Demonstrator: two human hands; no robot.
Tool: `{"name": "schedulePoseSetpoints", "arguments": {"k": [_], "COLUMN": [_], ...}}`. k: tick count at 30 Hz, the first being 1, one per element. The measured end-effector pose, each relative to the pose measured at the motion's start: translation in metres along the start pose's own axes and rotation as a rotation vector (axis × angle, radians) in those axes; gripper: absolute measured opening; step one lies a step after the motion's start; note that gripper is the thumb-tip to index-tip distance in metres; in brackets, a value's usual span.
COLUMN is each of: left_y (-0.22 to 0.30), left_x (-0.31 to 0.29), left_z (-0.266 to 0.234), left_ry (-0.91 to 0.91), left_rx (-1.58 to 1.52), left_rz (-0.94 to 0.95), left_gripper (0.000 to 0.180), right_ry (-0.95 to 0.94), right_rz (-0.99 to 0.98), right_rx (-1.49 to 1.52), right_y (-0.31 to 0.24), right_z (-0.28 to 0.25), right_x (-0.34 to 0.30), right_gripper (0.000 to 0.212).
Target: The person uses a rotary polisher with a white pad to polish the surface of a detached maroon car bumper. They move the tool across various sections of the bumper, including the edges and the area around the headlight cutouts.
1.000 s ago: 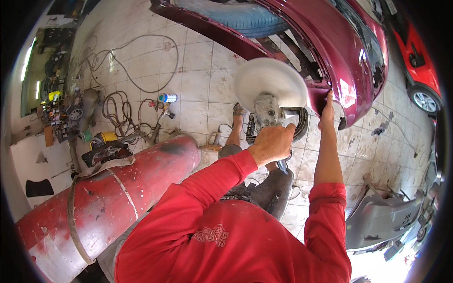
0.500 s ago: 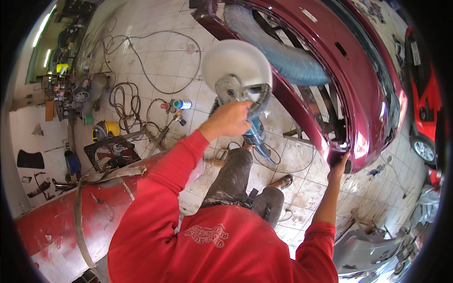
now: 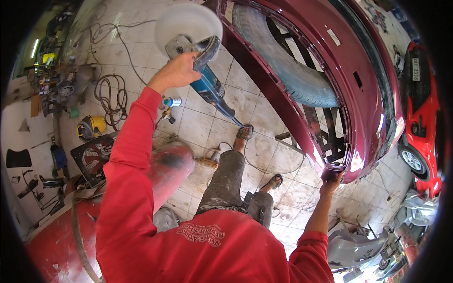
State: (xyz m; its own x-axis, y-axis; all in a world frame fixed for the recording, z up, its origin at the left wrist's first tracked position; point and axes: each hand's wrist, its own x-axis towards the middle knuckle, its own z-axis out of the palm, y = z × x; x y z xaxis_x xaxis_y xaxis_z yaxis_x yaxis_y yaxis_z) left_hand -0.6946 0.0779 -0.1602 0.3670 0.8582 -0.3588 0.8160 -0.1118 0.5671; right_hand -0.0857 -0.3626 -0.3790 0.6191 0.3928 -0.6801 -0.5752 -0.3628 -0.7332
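Note:
My left hand point(image 3: 178, 70) is closed on the front handle of a blue and black polisher point(image 3: 206, 87), held up left of a bumper. Its round white pad point(image 3: 181, 21) looks smooth and blurred, and its tail end slants down toward my feet. A glossy maroon car bumper point(image 3: 373, 80) curves down the right side. My right hand point(image 3: 331, 183) grips the bumper's near end, its fingers partly hidden beneath the edge. Inside the bumper's curve lies a worn tire point(image 3: 283, 70) by a dark metal frame point(image 3: 325, 127). The pad is apart from the bumper.
A red cylindrical tank point(image 3: 165, 165) lies at my left, near a fan point(image 3: 96, 155) and a yellow-black machine point(image 3: 90, 127). Hoses point(image 3: 111, 96) and a can point(image 3: 172, 101) are on the tiled floor. A red car point(image 3: 420, 118) stands far right, a grey bumper point(image 3: 354, 247) near right.
My left hand has carried the polisher left and farther out, away from the maroon bumper. The view has shifted slightly. My right hand keeps its hold on the bumper's near end.

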Motion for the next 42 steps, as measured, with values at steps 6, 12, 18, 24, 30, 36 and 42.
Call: {"name": "schedulePoseSetpoints", "arguments": {"k": [6,12,18,24,30,36,42], "left_y": [0.047,0.138,0.237,0.285,0.298,0.292,0.285], "left_x": [-0.029,-0.093,-0.155,-0.199,-0.22,-0.221,-0.227], "left_z": [0.028,0.109,0.213,0.324,0.387,0.374,0.322], "left_ry": [-0.055,-0.044,-0.061,-0.095,-0.186,-0.27,-0.512], "left_rx": [-0.026,-0.112,-0.165,-0.245,-0.215,-0.245,0.003], "left_rz": [0.096,0.127,0.055,0.038,0.104,0.15,0.415], "left_gripper": [0.037,0.038,0.042,0.037,0.033,0.037,0.045], "right_ry": [-0.104,-0.157,-0.56,-0.384,-0.484,-0.651,-0.687], "right_rz": [0.0,-0.104,-0.038,-0.167,-0.582,-0.625,-0.67], "right_rx": [-0.018,0.067,0.244,-0.091,-0.89,-0.97,-0.708], "right_y": [-0.004,0.013,0.026,0.022,0.055,0.071,0.113], "right_z": [-0.011,-0.017,-0.042,-0.025,-0.031,0.038,0.058], "right_x": [0.007,0.019,0.047,-0.057,-0.168,-0.162,-0.161], "right_gripper": [0.083,0.062,0.054,0.095,0.12,0.091,0.11]}}
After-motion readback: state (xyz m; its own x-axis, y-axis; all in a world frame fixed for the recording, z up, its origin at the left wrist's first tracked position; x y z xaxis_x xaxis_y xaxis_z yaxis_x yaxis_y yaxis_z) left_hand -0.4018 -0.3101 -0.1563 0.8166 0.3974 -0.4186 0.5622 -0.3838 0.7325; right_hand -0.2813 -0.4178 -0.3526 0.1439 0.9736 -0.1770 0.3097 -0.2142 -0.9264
